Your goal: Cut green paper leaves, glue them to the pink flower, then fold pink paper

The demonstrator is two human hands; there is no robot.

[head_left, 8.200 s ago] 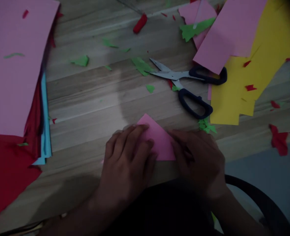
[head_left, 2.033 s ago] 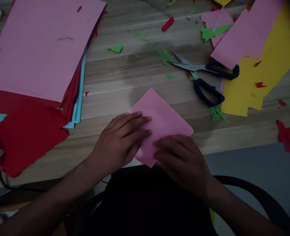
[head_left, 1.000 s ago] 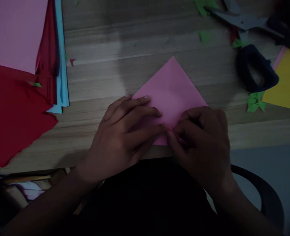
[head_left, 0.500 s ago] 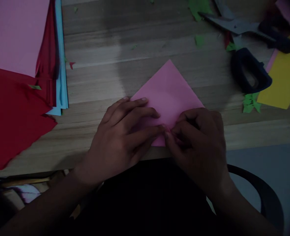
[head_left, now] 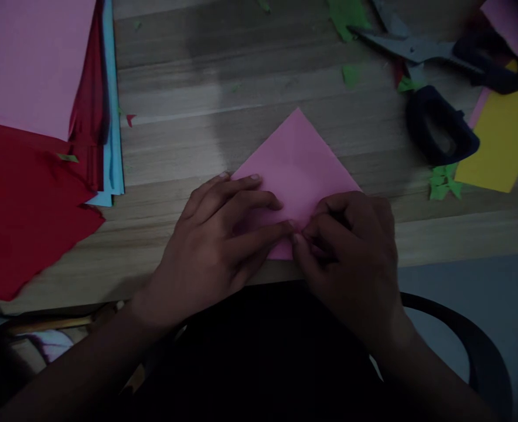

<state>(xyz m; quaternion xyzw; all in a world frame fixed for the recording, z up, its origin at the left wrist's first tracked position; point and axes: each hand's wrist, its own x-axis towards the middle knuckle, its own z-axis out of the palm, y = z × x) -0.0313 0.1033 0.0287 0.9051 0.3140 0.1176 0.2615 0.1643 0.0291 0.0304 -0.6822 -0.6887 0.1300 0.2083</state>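
Note:
A folded pink paper (head_left: 296, 158) lies near the table's front edge, one corner pointing away from me. My left hand (head_left: 215, 240) rests on its left side with the fingers spread, the index fingertip pressing near the lower middle. My right hand (head_left: 355, 252) covers the lower right part, its thumb and fingers pinched on the paper close to my left index fingertip. The fold between the fingertips is mostly hidden and dark.
Pink sheets (head_left: 30, 64), red paper (head_left: 30, 211) and blue paper (head_left: 115, 117) are piled at the left. Scissors (head_left: 417, 50) lie open at the upper right beside yellow paper (head_left: 500, 140) and green scraps (head_left: 444, 181). The table edge (head_left: 259, 275) is near.
The view has shifted slightly, so the scissors and yellow paper appear a little further left. Both hands keep nearly the same pose on the pink paper.

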